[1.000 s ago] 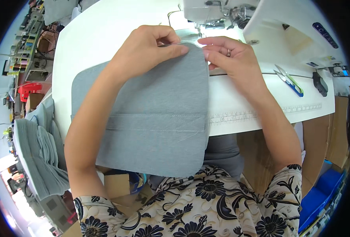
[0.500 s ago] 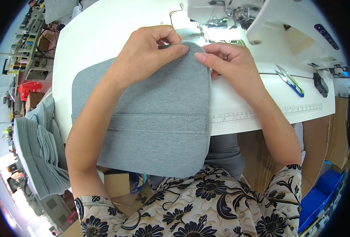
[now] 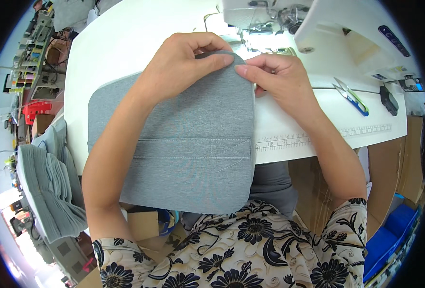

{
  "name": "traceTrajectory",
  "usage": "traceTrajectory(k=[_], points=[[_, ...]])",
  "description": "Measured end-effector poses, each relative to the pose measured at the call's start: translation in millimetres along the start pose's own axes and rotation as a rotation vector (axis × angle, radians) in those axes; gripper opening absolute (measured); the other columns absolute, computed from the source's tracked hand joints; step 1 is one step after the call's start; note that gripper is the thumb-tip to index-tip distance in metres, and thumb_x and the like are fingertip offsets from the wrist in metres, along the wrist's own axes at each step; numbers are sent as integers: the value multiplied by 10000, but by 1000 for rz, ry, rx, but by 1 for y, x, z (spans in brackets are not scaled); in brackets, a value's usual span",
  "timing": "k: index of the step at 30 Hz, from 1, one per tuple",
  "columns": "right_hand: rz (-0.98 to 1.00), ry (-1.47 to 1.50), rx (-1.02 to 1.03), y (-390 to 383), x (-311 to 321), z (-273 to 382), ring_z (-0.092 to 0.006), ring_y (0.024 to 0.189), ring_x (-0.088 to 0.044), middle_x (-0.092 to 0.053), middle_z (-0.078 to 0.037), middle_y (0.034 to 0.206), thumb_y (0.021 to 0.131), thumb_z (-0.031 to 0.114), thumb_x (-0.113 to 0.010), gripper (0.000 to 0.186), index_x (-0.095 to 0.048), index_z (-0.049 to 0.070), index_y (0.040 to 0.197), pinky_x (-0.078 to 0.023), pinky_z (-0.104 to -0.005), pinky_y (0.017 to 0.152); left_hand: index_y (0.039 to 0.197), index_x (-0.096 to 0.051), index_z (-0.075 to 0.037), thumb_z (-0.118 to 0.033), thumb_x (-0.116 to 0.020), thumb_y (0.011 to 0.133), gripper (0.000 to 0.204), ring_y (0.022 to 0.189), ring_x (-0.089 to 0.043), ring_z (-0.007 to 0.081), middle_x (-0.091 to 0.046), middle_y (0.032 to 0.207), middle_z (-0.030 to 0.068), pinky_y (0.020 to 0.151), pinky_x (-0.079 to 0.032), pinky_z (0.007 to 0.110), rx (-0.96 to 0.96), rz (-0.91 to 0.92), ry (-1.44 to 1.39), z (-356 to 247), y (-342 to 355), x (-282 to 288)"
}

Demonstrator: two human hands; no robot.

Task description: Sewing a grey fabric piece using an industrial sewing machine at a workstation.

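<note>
Head view: left hand [image 3: 188,62] is pinching grey fabric panel [image 3: 193,117] by its top edge, right hand [image 3: 284,79] is pinching its rounded corner; panel is overhanging bench [image 3: 282,120]. Even, light tension should be preventing puckers.

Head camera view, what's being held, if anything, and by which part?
The grey fabric piece is held at its upper right corner: left hand on the top edge, right hand on the right edge.
</note>
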State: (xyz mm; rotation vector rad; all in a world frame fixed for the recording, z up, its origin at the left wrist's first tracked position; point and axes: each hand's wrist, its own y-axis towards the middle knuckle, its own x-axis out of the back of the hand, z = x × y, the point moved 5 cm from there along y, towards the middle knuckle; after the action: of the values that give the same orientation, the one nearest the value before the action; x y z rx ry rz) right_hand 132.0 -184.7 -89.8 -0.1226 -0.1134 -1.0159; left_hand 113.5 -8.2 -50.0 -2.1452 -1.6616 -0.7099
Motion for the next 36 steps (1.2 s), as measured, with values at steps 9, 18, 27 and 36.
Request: traceTrajectory(k=[9,18,27,36], points=[[8,-947,979,-24,5,30,-255,1061,-659,-696,-77,1107,798,112,-691,260,-688,38,1048,-549,-337,867,997,-738,-49,-183,-707,906,165,772,-563,52,-675,836,-24,721,-456,211,32,9,64,17,10,-3],[133,-954,1145,-37,-7,21,-237,1007,-665,-700,-97,1046,752,81,-641,205,-669,-2,938,-531,-372,924,975,-726,-20,-195,-708,884,199,760,-633,121,-712,855,52,737,-509,264,-112,-115,354,7,7,-13],[103,-1015,1095,-39,-10,20,-238,1001,-676,-712,-108,1023,791,82,-622,176,-675,-7,933,-516,-360,960,915,-713,-10,-190,-694,841,195,779,-690,275,-713,864,144,739,-539,357,-112,-229,401,3,5,-18],[46,-1044,1035,-29,-7,15,-235,1052,-658,-706,-109,1066,786,79,-627,194,-678,-2,955,-512,-359,959,962,-725,-21,-245,-706,837,257,765,-682,208,-721,872,108,741,-526,318,-42,-193,422,17,28,-12]])
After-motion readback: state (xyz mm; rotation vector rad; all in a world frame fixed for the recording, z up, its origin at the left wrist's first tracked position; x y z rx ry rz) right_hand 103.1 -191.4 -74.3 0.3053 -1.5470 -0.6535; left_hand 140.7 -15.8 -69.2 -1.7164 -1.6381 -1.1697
